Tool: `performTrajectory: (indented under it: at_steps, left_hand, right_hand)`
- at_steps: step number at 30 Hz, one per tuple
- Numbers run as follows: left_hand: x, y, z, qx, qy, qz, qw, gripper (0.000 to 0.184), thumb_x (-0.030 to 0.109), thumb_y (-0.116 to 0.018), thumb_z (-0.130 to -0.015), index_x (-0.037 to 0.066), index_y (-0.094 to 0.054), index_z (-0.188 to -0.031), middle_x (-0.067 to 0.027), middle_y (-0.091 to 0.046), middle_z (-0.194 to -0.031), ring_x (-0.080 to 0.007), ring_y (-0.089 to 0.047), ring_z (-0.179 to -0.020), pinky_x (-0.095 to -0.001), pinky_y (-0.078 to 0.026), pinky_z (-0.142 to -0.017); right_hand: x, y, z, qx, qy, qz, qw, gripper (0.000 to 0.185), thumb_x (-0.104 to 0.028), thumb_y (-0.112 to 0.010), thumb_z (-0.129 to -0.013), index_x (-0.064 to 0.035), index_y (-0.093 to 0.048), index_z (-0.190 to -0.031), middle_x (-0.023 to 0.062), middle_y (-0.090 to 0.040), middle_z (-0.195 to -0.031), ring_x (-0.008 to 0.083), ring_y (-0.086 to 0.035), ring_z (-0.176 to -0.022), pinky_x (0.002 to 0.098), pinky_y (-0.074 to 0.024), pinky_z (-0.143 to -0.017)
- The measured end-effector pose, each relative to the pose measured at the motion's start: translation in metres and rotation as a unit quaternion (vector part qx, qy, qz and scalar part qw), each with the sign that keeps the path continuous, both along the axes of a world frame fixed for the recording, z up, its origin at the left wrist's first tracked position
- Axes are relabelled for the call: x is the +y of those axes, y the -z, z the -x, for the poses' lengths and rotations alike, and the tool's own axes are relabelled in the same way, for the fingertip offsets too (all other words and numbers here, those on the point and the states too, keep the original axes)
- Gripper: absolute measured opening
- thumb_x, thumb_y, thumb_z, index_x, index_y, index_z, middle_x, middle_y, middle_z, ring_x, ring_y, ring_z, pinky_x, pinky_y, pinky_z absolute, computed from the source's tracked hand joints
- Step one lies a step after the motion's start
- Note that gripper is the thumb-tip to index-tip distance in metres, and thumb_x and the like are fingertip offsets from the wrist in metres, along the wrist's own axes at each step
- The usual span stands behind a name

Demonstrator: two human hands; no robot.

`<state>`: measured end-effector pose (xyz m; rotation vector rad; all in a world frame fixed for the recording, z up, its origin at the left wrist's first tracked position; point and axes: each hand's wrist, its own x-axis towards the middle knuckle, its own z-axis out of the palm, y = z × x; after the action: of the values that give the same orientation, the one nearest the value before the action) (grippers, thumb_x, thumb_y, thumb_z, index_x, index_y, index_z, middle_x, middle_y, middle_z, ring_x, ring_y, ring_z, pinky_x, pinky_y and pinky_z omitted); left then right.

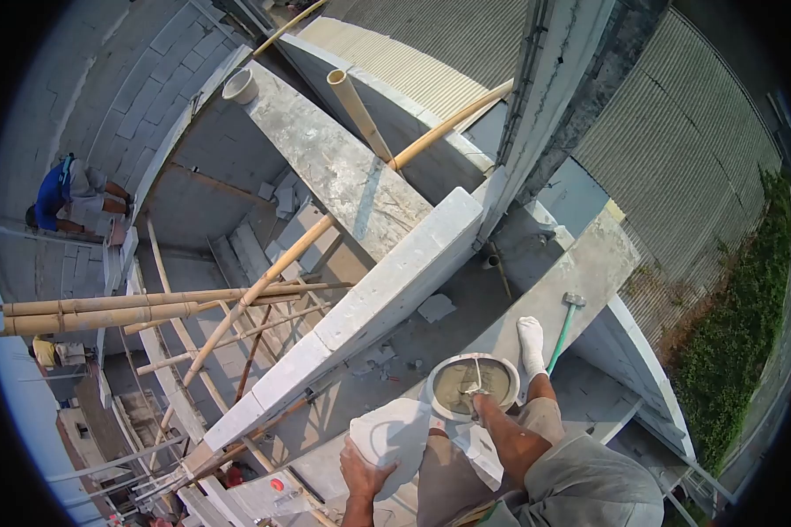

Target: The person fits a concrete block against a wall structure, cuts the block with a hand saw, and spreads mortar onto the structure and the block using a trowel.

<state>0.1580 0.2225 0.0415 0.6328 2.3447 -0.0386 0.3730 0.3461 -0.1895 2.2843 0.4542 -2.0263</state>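
Observation:
My left hand (pixel 365 472) grips the lower left edge of a pale, angular cut block (pixel 394 439) beside my knee. My right hand (pixel 483 406) reaches down to a round bucket (pixel 434 386) of wet grey mortar (pixel 492 379). Its fingers close round a thin, mortar-smeared tool (pixel 475 373) that looks like a trowel; its lower part is hidden. Another pale block piece (pixel 477 450) lies between my legs, partly covered by my right arm. Near my white-socked foot (pixel 530 342) rests a mallet (pixel 568 318) with a green handle.
A white block wall (pixel 369 303) runs diagonally ahead, beside a concrete column (pixel 554 97). Bamboo poles (pixel 264 290) and a plank platform (pixel 334 149) with a bucket (pixel 240 86) stand beyond it. There are deep drops either side. Another person (pixel 70 193) bends over far left.

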Motion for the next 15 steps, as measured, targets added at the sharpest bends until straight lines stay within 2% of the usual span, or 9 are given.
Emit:
performTrajectory:
  at_steps: [2, 6, 9, 10, 13, 15]
  left_hand:
    - [0.006, 0.002, -0.018, 0.052, 0.068, -0.014, 0.996, 0.126, 0.04, -0.094, -0.05, -0.002, -0.027, -0.147, -0.0256, -0.053, -0.124, -0.0429, -0.05, -0.119, -0.0499, -0.042, -0.103]
    - [0.054, 0.001, -0.032, -0.045, 0.093, -0.084, 0.991, 0.126, 0.039, -0.094, -0.047, -0.001, -0.028, -0.147, -0.0264, -0.053, -0.125, -0.0441, -0.05, -0.119, -0.0505, -0.042, -0.103]
    - [0.104, -0.016, -0.063, -0.002, 0.131, -0.024, 0.991, 0.123, 0.038, -0.094, -0.047, 0.0, -0.03, -0.146, -0.0266, -0.052, -0.127, -0.0435, -0.05, -0.12, -0.0508, -0.042, -0.102]
    - [0.113, -0.015, -0.069, 0.004, 0.149, -0.038, 0.988, 0.121, 0.035, -0.094, -0.047, 0.002, -0.03, -0.144, -0.0266, -0.052, -0.126, -0.0433, -0.05, -0.119, -0.051, -0.043, -0.101]
    - [0.143, -0.023, -0.085, -0.013, 0.165, -0.082, 0.983, 0.123, 0.034, -0.094, -0.046, 0.001, -0.029, -0.145, -0.0264, -0.052, -0.127, -0.0431, -0.05, -0.12, -0.0509, -0.042, -0.102]
    - [0.164, -0.027, -0.096, -0.014, 0.17, -0.077, 0.982, 0.122, 0.033, -0.094, -0.046, 0.001, -0.03, -0.144, -0.0259, -0.053, -0.127, -0.043, -0.05, -0.12, -0.0507, -0.041, -0.103]
  right_hand:
    - [0.007, -0.011, -0.006, 0.004, 0.038, 0.013, 0.999, 0.029, -0.032, -0.065, -0.089, -0.0038, -0.062, -0.084, 0.008, -0.054, -0.067, 0.0219, -0.046, -0.053, 0.0399, -0.0338, -0.048]
    - [0.027, -0.014, -0.03, 0.021, 0.097, 0.012, 0.995, 0.029, -0.031, -0.065, -0.089, -0.004, -0.062, -0.081, 0.007, -0.052, -0.064, 0.0202, -0.044, -0.05, 0.0404, -0.0314, -0.045]
    - [0.06, -0.02, -0.058, 0.035, 0.098, -0.01, 0.994, 0.029, -0.031, -0.068, -0.088, -0.0035, -0.062, -0.081, 0.0072, -0.053, -0.066, 0.0187, -0.046, -0.054, 0.0415, -0.0317, -0.046]
    - [0.078, -0.031, -0.068, 0.036, 0.086, -0.013, 0.996, 0.029, -0.031, -0.069, -0.087, -0.0035, -0.062, -0.081, 0.0073, -0.053, -0.066, 0.0184, -0.046, -0.054, 0.0414, -0.0318, -0.046]
    - [0.133, -0.066, -0.109, 0.011, 0.122, -0.042, 0.992, 0.031, -0.03, -0.07, -0.083, 0.0009, -0.066, -0.083, 0.0106, -0.059, -0.064, 0.0229, -0.054, -0.053, 0.0416, -0.0377, -0.047]
    - [0.148, -0.035, -0.128, -0.018, 0.137, -0.094, 0.986, 0.03, -0.031, -0.068, -0.089, -0.0037, -0.063, -0.079, 0.0052, -0.052, -0.062, 0.0182, -0.044, -0.049, 0.0398, -0.034, -0.047]
